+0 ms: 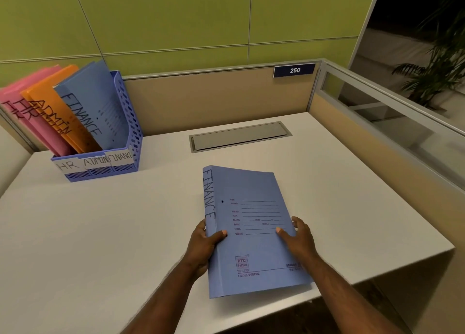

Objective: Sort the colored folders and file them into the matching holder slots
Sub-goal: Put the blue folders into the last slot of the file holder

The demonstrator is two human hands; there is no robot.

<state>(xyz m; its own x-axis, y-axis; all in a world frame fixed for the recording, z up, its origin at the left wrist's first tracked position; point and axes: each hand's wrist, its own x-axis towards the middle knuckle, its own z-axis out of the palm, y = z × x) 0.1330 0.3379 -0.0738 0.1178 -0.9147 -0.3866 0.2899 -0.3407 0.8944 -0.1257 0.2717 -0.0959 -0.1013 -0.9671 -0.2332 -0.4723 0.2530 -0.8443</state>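
Note:
A blue folder (pixel 251 253) marked FINANCE on its spine is held above the white desk, near its front edge. My left hand (pixel 203 245) grips the spine side, thumb on the cover. My right hand (pixel 298 238) grips the right side, thumb on the cover. At the back left stands a blue perforated file holder (pixel 130 122) with slots labelled HR, ADMIN and FINANCE. It contains pink HR folders (pixel 20 107), orange ADMIN folders (pixel 52 112) and a blue FINANCE folder (pixel 98 102), each in its own slot.
A grey cable-tray lid (pixel 239 135) is set into the white desk (pixel 100 233) at the back. Beige partitions with a glass strip (pixel 392 122) enclose the back and right. A sign reading 250 (pixel 294 70) hangs on the back partition.

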